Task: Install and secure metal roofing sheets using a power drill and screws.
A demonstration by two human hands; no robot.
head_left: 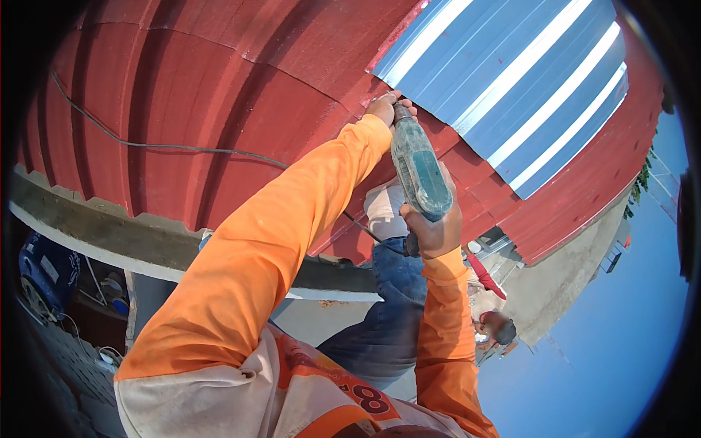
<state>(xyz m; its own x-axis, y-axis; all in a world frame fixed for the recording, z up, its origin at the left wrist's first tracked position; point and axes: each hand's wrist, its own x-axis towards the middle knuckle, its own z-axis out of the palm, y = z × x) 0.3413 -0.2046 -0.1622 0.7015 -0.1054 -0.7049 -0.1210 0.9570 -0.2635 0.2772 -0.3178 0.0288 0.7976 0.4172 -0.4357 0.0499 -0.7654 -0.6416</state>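
A dusty green power drill is in both my hands, its front end toward the roof. My left hand is closed around the front of the drill, by the lower left corner of a shiny bluish metal sheet. At the drill's rear, my right hand grips the handle. The bit is hidden by my left hand, so I cannot tell whether it touches the roof. Red ribbed roofing lies beneath and around the metal sheet.
A dark cable runs across the roofing on the left. My jean-clad leg is by the roof's lower edge. Below to the right is another person. A concrete ledge follows the roof edge, with a blue machine lower left.
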